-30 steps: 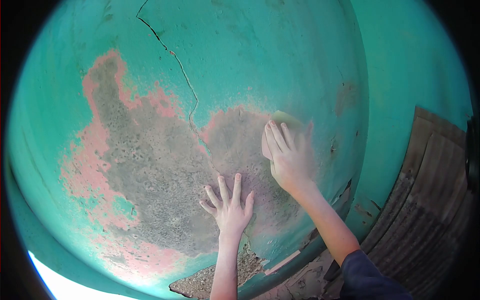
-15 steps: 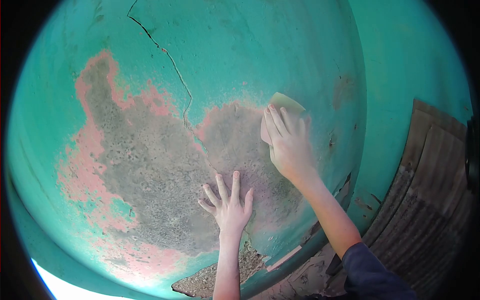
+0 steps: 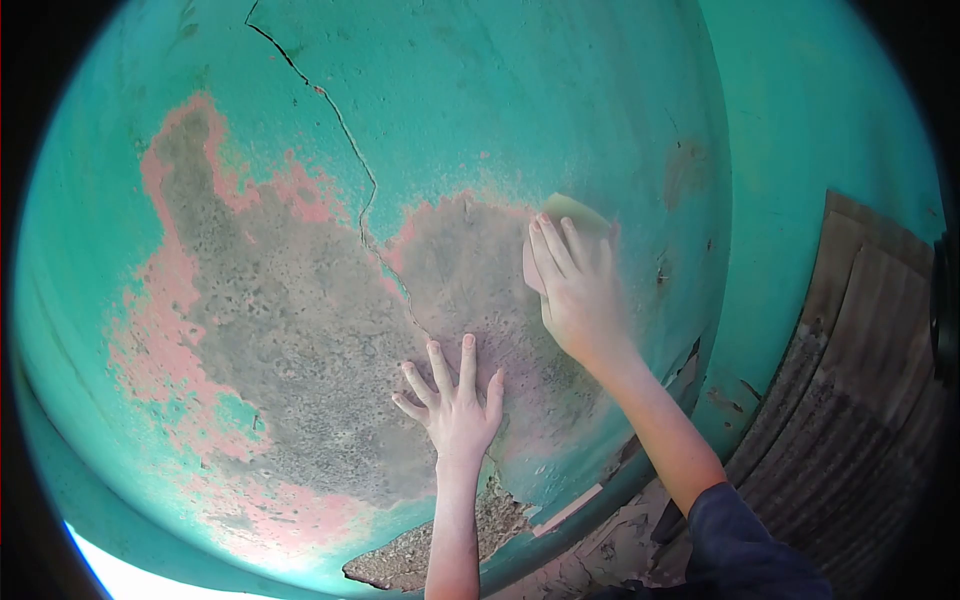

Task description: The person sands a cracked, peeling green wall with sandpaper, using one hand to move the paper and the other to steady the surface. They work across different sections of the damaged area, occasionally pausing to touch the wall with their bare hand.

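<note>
A green painted wall (image 3: 520, 100) fills most of the view, with a large worn patch (image 3: 300, 310) of bare grey edged in pink. Flat against the grey, near the lower end of a crack, lies my left hand (image 3: 460, 415), fingers spread and holding nothing. My right hand (image 3: 585, 300) presses a sheet of sandpaper (image 3: 580, 212) to the patch's right side. The sheet is pale green on one part and pinkish on another. My fingers lie close together over it and hide much of it.
A dark crack (image 3: 345, 130) runs down from the top edge. Below my left hand, the surface has broken away to rough material (image 3: 400, 560). Rusty corrugated sheets (image 3: 860, 330) stand at the right. Flaking paint (image 3: 600, 560) shows along the lower edge.
My right hand and the sandpaper have slid slightly downward over the wall. My left hand stays in place on the patch. The view has shifted a little.
</note>
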Motion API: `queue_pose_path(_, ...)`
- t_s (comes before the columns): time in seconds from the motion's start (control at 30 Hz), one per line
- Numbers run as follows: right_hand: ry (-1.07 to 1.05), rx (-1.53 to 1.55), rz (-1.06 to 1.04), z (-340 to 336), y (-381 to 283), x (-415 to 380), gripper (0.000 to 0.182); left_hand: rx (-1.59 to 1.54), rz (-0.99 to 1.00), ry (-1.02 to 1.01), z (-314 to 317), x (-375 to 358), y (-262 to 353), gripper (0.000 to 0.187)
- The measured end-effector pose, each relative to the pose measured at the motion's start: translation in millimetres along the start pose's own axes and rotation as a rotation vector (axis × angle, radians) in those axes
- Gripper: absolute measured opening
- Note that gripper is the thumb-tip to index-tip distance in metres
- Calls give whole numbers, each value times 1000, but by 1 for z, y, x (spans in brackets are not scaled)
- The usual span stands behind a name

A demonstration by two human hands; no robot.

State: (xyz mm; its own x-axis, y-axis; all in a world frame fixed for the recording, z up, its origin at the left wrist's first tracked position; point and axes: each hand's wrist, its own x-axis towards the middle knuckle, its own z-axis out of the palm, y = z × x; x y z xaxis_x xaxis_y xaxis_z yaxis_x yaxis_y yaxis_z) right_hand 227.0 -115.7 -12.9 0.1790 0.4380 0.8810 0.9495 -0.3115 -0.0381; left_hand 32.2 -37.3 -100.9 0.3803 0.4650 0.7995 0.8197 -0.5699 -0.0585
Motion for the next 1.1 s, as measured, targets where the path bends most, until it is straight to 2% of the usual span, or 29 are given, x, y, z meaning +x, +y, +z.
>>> queue_pose_path(0.1, 24, 77, 27, -7, 0, 15, 71, -5, -10, -28, -1, 0, 0, 68)
queue_pose_path(0.2, -38, 145, 32, 2, -1, -7, 70, 56, 37, -2, 3, -1, -2, 72)
queue_pose_path(0.33, -28, 107, 10, 6, 6, 0, 70, 56, 46, 1, 2, 0, -2, 72)
queue_pose_path(0.4, 151, 21, -52, -2, 10, 18, 69, 60, 44, -5, 1, -1, -3, 72)
queue_pose_path(0.6, 59, 58, -66, 11, 11, -13, 68, 46, 38, -8, 1, -1, -2, 72)
queue_pose_path(0.73, 23, 41, -24, -2, 12, 12, 66, 44, 44, -2, 2, -1, -3, 72)
queue_pose_path(0.9, -37, 59, -38, 13, 9, -18, 68, 33, 34, 1, 1, -1, -2, 72)
queue_pose_path(1.1, 69, 78, -59, 2, 7, 5, 71, 58, 44, 33, 5, -1, -2, 72)
